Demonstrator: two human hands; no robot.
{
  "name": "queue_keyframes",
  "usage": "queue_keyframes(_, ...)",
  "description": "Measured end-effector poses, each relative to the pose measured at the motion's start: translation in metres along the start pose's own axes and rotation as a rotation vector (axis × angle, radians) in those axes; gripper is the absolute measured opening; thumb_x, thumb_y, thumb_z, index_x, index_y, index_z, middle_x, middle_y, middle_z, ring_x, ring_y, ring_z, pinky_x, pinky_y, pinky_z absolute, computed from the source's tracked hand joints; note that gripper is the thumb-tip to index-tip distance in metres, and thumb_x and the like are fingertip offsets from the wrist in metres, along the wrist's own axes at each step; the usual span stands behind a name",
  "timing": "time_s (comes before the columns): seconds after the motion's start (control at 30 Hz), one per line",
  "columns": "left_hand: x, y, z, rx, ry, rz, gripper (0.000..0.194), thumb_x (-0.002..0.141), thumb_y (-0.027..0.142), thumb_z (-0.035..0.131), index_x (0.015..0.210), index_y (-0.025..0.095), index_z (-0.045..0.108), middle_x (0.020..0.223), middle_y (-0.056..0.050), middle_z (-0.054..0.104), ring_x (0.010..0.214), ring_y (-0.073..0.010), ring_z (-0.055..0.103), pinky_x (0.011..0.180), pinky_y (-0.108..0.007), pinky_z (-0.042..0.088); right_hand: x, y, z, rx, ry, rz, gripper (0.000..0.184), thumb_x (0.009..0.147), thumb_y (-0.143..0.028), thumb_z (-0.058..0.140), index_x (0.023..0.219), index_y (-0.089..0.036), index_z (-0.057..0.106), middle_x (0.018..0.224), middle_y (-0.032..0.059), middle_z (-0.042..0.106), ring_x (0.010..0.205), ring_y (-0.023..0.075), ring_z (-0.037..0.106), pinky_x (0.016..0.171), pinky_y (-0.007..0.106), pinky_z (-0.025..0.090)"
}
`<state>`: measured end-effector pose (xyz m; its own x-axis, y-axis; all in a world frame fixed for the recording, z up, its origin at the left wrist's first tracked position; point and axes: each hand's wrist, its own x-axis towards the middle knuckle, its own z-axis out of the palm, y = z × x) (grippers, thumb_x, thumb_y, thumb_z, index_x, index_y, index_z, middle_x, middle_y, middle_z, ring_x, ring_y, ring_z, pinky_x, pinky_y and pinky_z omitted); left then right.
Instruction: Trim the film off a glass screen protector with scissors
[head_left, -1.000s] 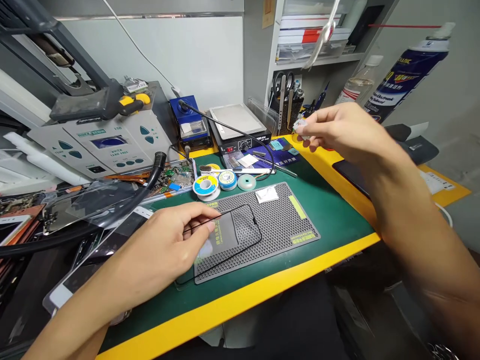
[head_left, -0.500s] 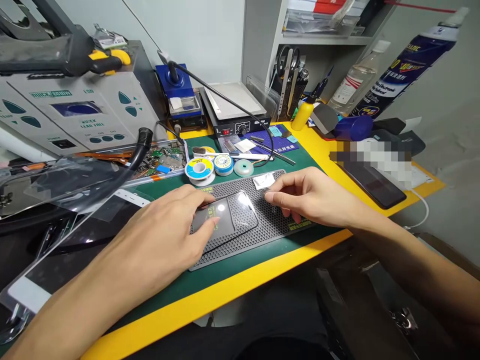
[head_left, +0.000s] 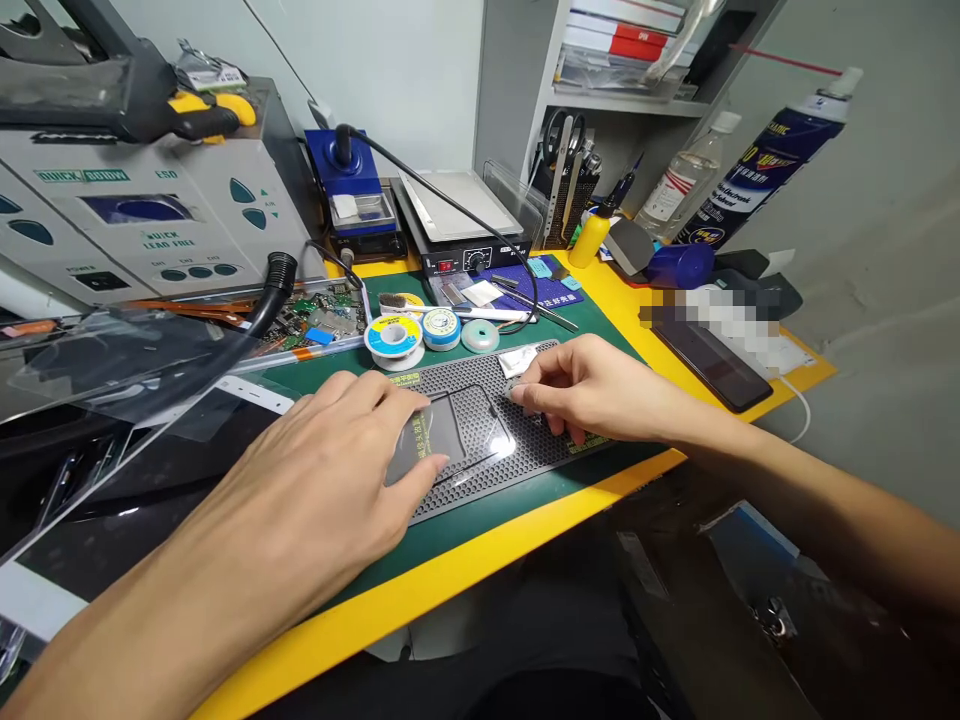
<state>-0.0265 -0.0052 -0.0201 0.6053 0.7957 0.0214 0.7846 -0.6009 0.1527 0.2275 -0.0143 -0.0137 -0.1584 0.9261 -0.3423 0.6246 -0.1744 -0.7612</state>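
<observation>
1. Item position: a black-framed phone screen glass (head_left: 465, 430) lies flat on a perforated grey silicone repair mat (head_left: 559, 420), left of the mat's centre. The mat sits on a green bench mat (head_left: 465, 535), close to the front edge of the yellow bench (head_left: 420, 590).
2. Left hand (head_left: 330, 450): the fingers are spread and rest on the left part of the glass, with the thumb at its lower edge. No pinch is visible.
3. Right hand (head_left: 592, 390): the thumb and forefinger are drawn together at the right edge of the glass, just above the mat. Whether they pinch anything cannot be determined.
4. Adjacent item: a small white film piece (head_left: 517, 360) lies on the mat, just above the right hand's fingertips.
5. Rear of the bench: two solder wire spools (head_left: 394, 340) stand behind the mat, beside a blue soldering station (head_left: 349, 190) and a preheating plate (head_left: 457, 205).
6. Right side of the bench: a phone (head_left: 709, 370) lies face up, with its upper part pixelated.
</observation>
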Motion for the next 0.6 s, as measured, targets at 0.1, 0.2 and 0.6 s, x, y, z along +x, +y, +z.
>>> queue_keyframes(0.1,0.001,-0.002,0.000,-0.011,-0.038,-0.008,0.056,0.085,0.054,0.058,0.125,0.016,0.068,0.112,-0.014,0.068,0.105,-0.0365,0.060,0.086,-0.052,0.051,0.000,0.000,0.001,0.026,0.011,-0.003,0.023,0.088,-0.034,0.069,0.073,-0.018,0.064,0.056,-0.0014,0.059,0.042,0.0098,0.052,0.035,0.019,0.043)
queue_keyframes(0.2,0.005,-0.007,0.001,-0.065,-0.078,-0.082,0.071,0.078,0.061,0.064,0.134,0.017,0.062,0.114,-0.015,0.066,0.109,-0.0380,0.059,0.086,-0.051,0.051,0.000,0.003,0.003,0.095,0.023,-0.017,0.026,0.088,-0.039,0.071,0.074,-0.017,0.066,0.054,-0.0019,0.058,0.040,0.0089,0.050,0.033,0.018,0.041)
queue_keyframes(0.6,0.012,-0.021,-0.033,-0.682,-0.128,-0.236,0.028,0.085,0.049,0.065,0.079,0.023,0.074,0.064,-0.001,0.069,0.057,-0.0170,0.061,0.053,-0.028,0.047,-0.014,0.032,-0.008,0.692,0.105,-0.030,0.032,0.074,-0.038,0.086,0.073,-0.014,0.065,0.067,0.0003,0.063,0.047,0.0080,0.055,0.034,0.017,0.043)
